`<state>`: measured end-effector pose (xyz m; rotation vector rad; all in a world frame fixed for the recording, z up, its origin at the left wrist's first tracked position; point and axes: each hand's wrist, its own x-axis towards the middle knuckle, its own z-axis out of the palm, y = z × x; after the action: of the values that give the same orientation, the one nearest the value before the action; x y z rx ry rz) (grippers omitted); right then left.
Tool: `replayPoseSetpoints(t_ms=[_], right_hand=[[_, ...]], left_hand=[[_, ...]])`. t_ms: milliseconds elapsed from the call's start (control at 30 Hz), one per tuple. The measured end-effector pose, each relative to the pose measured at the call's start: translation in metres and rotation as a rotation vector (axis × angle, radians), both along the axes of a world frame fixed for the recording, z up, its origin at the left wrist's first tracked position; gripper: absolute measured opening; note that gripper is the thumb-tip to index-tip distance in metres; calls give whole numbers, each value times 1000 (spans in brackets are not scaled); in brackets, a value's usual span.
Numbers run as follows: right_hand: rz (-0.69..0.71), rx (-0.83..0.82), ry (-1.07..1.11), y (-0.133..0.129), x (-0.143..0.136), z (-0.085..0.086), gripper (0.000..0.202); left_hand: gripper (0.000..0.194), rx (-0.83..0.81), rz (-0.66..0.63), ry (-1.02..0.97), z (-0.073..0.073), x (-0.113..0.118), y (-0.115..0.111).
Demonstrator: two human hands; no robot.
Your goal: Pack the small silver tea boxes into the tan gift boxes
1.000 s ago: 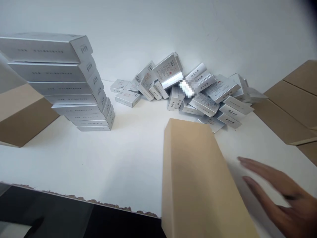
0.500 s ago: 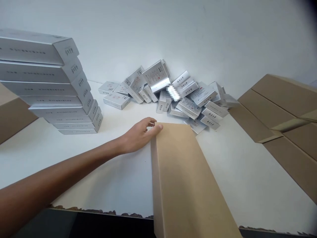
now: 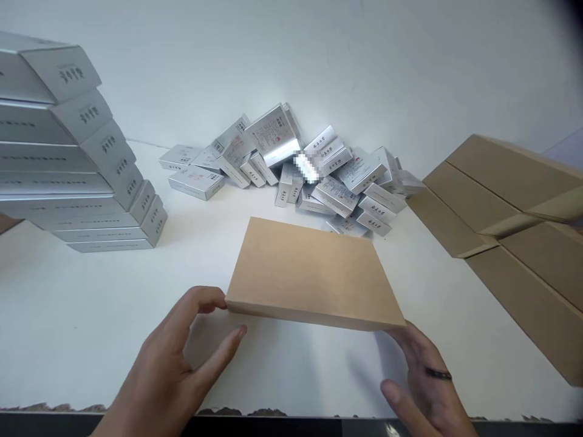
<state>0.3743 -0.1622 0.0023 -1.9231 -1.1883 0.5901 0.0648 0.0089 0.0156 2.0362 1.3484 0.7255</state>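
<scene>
Loosely open left hand (image 3: 170,355), open right hand (image 3: 424,379)

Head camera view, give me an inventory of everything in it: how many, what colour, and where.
Flat box: one, brown, centre, between the hands
Stacked boxes: about eight, silver, left
Loose boxes: many, overlapping too much to count, silver, heaped by the wall
Cardboard: several panels, number of pieces unclear, brown, right
Cardboard scrap: one visible, brown, left edge
Table: one, white, under the boxes
Wall: one, pale grey, behind
Ring: one, black, on the right hand
Left hand: one, bare, at the flat box's near left corner
Right hand: one, at its near right corner
</scene>
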Motion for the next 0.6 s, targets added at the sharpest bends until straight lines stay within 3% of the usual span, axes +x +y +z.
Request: replayPoseSetpoints(t_ms=[167,267,367,600], right_hand=[[-357,74,41,28,-24,-1,55],[-491,72,57,37,-36,3,59],[-502,73,77,33,-34,1,60],[-387,100,63,14,-15,-9,55]], left_hand=[[18,18,31,-70,-5,18,-13],[17,1,13,-101,-5,22,-21],[19,-70,-12,-117,-4,22,-25],[24,-148,-28,-180,-1,16,-30]])
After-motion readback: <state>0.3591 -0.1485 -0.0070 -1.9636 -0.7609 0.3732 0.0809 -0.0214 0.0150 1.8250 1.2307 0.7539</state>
